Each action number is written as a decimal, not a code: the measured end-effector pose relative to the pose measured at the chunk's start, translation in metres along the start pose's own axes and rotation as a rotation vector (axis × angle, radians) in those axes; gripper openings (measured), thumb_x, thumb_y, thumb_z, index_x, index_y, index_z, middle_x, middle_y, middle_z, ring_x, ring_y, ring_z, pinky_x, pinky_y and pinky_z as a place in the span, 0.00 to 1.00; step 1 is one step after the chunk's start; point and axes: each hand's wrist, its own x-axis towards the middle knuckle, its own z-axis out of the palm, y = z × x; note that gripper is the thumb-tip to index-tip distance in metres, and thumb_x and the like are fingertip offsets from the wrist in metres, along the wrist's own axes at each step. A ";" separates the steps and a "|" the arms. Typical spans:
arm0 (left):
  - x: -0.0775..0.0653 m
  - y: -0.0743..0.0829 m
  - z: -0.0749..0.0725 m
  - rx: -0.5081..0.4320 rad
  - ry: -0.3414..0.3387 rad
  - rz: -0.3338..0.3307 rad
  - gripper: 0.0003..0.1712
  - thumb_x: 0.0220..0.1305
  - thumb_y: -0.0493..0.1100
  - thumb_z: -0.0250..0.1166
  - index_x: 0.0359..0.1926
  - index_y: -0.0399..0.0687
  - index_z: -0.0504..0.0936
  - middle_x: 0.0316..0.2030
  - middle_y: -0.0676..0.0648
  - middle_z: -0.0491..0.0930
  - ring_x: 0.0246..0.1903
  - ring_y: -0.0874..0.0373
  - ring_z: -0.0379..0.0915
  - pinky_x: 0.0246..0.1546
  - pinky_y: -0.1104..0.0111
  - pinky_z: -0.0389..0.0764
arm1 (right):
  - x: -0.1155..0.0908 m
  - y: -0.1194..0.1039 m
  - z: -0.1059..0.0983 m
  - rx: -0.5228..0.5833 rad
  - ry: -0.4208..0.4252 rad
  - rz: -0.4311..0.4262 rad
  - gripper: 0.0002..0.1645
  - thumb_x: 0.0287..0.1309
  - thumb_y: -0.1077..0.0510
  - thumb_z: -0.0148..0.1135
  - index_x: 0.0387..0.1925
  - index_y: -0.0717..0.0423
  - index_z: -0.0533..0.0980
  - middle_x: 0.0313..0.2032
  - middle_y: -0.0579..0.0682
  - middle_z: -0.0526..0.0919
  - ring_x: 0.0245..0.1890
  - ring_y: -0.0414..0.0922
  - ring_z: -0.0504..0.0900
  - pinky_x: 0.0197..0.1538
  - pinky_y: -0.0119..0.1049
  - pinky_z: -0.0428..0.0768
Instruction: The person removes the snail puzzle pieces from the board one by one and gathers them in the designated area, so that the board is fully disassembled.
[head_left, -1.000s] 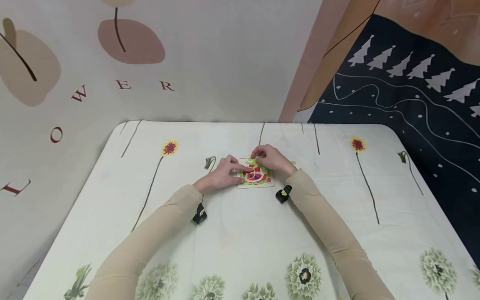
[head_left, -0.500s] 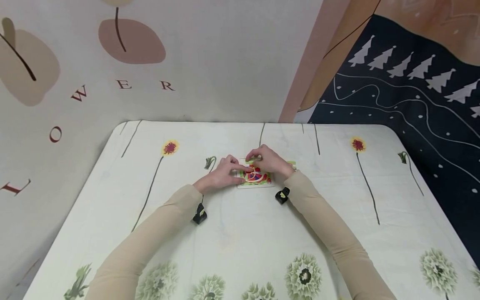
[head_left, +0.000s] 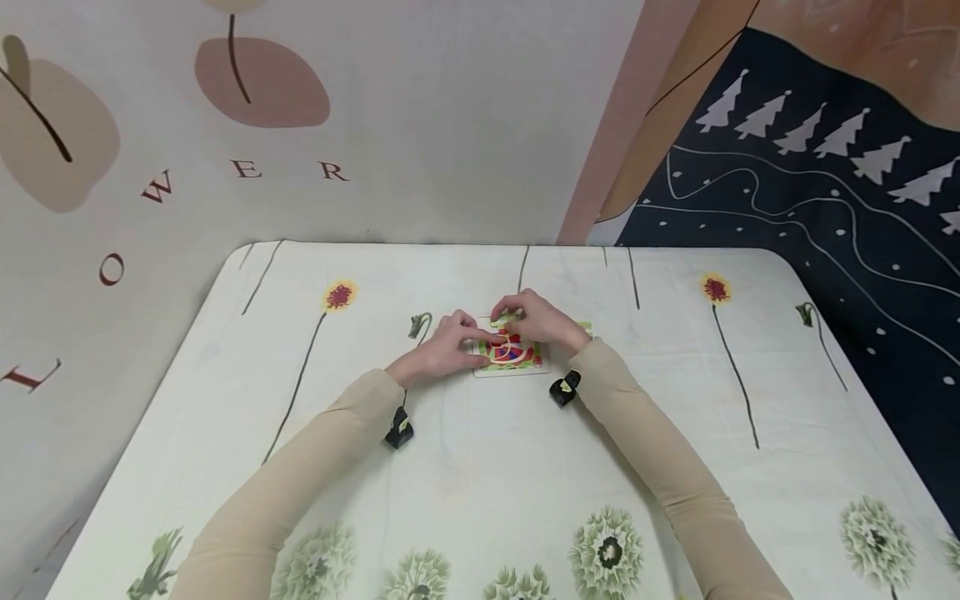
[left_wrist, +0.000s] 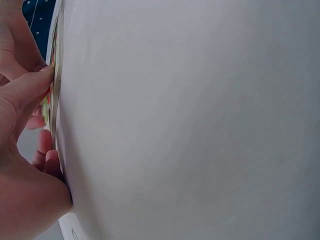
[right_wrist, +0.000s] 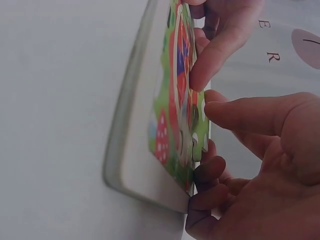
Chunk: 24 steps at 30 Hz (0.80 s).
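Observation:
A small picture puzzle [head_left: 513,356] in red, blue and green lies in a white tray [head_left: 517,374] at the middle of the table. My left hand [head_left: 448,345] reaches in from the left. Its index finger and thumb are stretched out over the puzzle's left part. At the puzzle's far side, my right hand [head_left: 545,318] pinches a green puzzle piece [right_wrist: 201,125] between thumb and fingers. In the right wrist view this piece stands at the puzzle's upper edge, partly covered by fingers. The left wrist view shows the tray edge-on beside the left hand [left_wrist: 25,100].
Another green piece [head_left: 586,326] shows behind the right wrist. Black wrist cameras hang by the left sleeve [head_left: 400,428] and the right sleeve [head_left: 565,388]. A flower-print cloth [head_left: 465,500] covers the table, which meets a printed backdrop [head_left: 450,167] at its far edge.
My right hand has shifted slightly left along the puzzle's far side with the green puzzle piece, then stayed there. The left hand has kept its place.

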 end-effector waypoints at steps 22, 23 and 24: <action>0.002 -0.001 0.001 0.005 -0.014 -0.008 0.25 0.60 0.43 0.68 0.60 0.51 0.79 0.47 0.43 0.62 0.48 0.48 0.53 0.48 0.56 0.59 | -0.007 0.005 -0.002 0.155 0.076 0.148 0.16 0.63 0.70 0.51 0.50 0.62 0.77 0.44 0.57 0.77 0.42 0.49 0.72 0.44 0.38 0.69; 0.002 -0.001 0.001 0.006 -0.014 -0.007 0.25 0.60 0.43 0.68 0.60 0.51 0.79 0.47 0.43 0.62 0.48 0.48 0.53 0.48 0.57 0.59 | -0.007 0.005 -0.002 0.155 0.086 0.151 0.14 0.63 0.70 0.51 0.49 0.62 0.77 0.43 0.57 0.77 0.42 0.49 0.72 0.44 0.38 0.68; 0.001 -0.001 0.001 0.006 -0.014 -0.007 0.25 0.60 0.43 0.68 0.60 0.51 0.79 0.47 0.43 0.62 0.48 0.48 0.53 0.48 0.57 0.59 | -0.008 0.006 -0.002 0.155 0.095 0.154 0.14 0.63 0.70 0.52 0.48 0.62 0.77 0.43 0.56 0.78 0.41 0.49 0.72 0.44 0.38 0.68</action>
